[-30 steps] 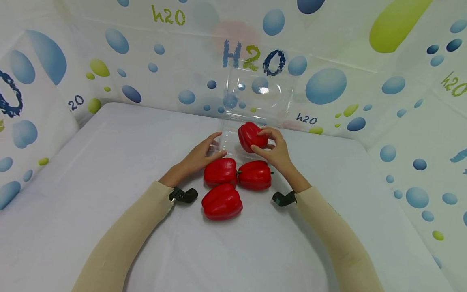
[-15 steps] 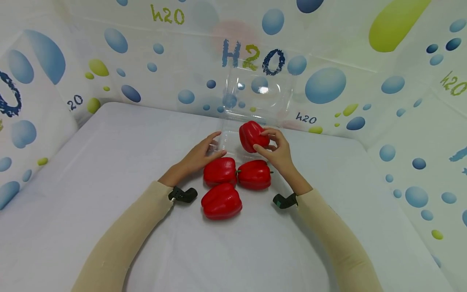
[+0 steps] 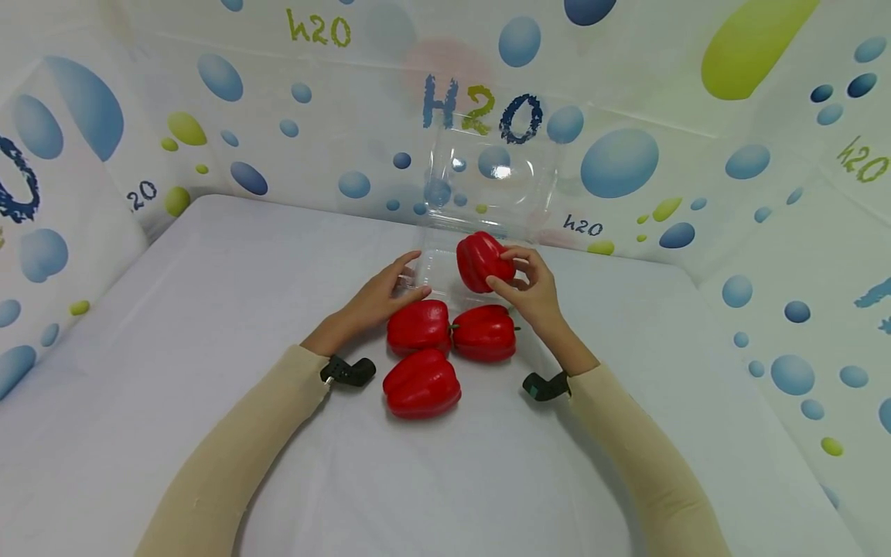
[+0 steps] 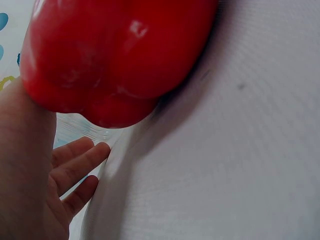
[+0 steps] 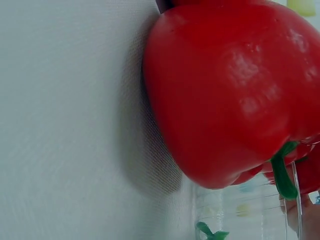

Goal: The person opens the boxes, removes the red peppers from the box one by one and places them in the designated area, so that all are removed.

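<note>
Held pepper: my right hand (image 3: 532, 292) pinches a red pepper (image 3: 483, 261) between fingers and thumb, over the right part of the clear box (image 3: 438, 267), at the far side of the group.

Change: over the last second this pepper has barely shifted, a touch to the right and up, and my right wrist has drawn slightly nearer to me. I judge it is being settled into the box rather than carried anywhere; I cannot tell whether it touches the box floor yet.

Left hand: my left hand (image 3: 379, 298) lies with fingers nearly straight against the near-left rim of the box, thumb up beside it, steadying it and clamped on nothing. It has kept its place.

Box: one clear box, its lid (image 3: 494, 174) standing open against the far wall.

Peppers on the desk: three, unmoved. One left (image 3: 419, 326) and one right (image 3: 485, 333) lie side by side just near of the box, touching or almost so; the third (image 3: 421, 383) lies nearest to me, just below them.

Count: four red peppers in all, one held and three on the white desk (image 3: 209, 309); one box; two hands.

Wrist views: each is filled by a pepper close up on the desk, with the box edge just behind.
</note>
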Tool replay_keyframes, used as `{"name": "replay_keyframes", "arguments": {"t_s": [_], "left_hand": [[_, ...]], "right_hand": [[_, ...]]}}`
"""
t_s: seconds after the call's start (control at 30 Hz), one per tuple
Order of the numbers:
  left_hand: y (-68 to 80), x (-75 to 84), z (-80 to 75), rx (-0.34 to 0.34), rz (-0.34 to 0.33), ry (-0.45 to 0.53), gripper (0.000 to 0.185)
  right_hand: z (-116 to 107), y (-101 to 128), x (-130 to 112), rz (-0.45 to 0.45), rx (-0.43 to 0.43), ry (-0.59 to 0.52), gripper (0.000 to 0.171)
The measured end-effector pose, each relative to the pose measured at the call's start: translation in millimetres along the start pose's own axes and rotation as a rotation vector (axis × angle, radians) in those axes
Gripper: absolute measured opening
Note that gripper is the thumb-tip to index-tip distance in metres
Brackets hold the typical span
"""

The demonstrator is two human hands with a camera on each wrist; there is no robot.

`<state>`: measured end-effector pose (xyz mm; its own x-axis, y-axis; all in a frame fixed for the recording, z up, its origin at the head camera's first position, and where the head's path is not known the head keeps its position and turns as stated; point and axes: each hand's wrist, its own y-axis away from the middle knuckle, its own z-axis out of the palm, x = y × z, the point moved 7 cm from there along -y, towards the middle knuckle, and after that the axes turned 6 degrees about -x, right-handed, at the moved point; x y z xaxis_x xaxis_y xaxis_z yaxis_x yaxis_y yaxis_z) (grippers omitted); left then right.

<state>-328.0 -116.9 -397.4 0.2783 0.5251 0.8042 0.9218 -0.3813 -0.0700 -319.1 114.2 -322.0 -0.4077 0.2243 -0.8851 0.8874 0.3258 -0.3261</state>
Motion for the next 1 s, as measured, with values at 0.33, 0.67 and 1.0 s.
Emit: {"name": "replay_keyframes", "arguments": {"t_s": [0.33,0.67,1.0], "left_hand": [[-0.7,-1.1,0.2,-0.002,-0.002,-0.004,0.076],[-0.3,1.0,0.1,-0.004,0.003,0.000,0.076],[0.6,1.2,-0.1,-0.009,-0.003,0.014,0.076]], "right_hand": [[-6,-2,25,-0.047,-0.009,-0.096,0.045],[-8,4,25,-0.131,-0.022,-0.199,0.042],[-10,8,25,-0.140,-0.031,-0.229,0.041]]}}
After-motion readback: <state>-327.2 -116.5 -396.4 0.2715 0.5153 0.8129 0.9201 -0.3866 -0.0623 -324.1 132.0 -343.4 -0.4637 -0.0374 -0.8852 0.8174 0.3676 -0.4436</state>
